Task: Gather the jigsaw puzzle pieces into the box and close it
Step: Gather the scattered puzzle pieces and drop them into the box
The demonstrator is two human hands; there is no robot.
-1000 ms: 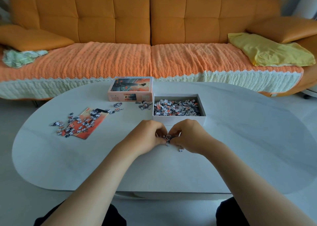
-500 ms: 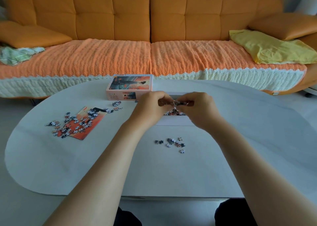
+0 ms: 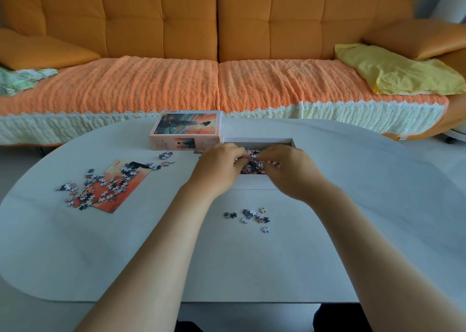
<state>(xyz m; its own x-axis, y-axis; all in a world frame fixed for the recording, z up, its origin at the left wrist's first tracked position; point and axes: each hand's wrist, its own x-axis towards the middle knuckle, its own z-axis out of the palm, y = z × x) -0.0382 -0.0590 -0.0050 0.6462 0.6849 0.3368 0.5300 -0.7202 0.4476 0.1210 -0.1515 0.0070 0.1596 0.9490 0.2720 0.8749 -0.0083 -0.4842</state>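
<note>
Head view: left grip (image 3: 219, 165) and right grip (image 3: 290, 170), fingers curled, meet over the open box (image 3: 254, 184); whether they pinch anything, I cannot tell. Puzzle pieces (image 3: 253, 166) fill it; loose pieces (image 3: 252, 215) lie on the desk (image 3: 353, 205) nearby, lid (image 3: 185, 127) just beside.

The white box (image 3: 254, 183) stands open on the tabletop (image 3: 353, 231), under the fingertips of the left hand (image 3: 219, 166) and right hand (image 3: 290, 171). It holds a heap of orange, black and white puzzle pieces (image 3: 253, 167). Its pink lid (image 3: 185, 127) lies picture side up just beyond the left hand. A small cluster of loose pieces (image 3: 252, 215) lies between the two wrists. A larger scatter (image 3: 100, 188) spreads well left of the left hand, over an orange printed sheet (image 3: 121, 198).
</note>
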